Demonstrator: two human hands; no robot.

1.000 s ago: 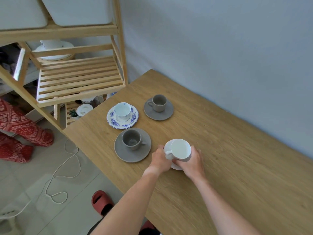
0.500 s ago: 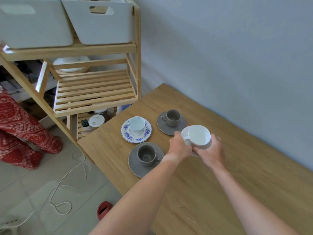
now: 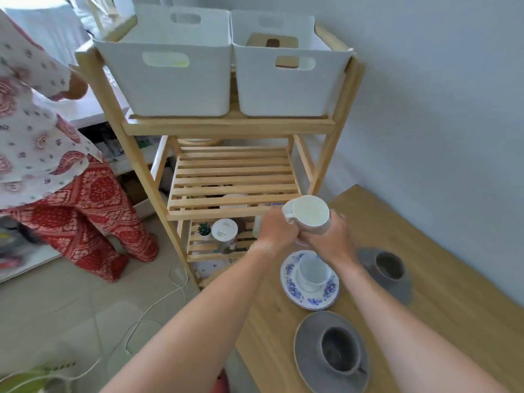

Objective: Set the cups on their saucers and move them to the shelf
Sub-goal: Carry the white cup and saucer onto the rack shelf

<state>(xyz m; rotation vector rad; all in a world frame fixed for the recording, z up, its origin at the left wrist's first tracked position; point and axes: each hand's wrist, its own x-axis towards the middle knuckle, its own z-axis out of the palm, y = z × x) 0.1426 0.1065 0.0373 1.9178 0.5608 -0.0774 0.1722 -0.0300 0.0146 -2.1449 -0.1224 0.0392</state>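
Right now both hands, left hand [image 3: 276, 232] and right hand [image 3: 330, 239], are closed around the white cup [image 3: 310, 218], saucer probably under it, mostly hidden, mid-frame just in front of the slatted shelf [image 3: 232, 180]. Not placed yet. Left on the table [image 3: 453, 279], lower right: blue-patterned set [image 3: 309, 280], two grey sets [image 3: 331, 353] [image 3: 387, 272], all already cupped.

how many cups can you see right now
4: a white cup held in both hands near the shelf, a white cup on the blue-patterned saucer, two grey cups on grey saucers. Others may be hidden.
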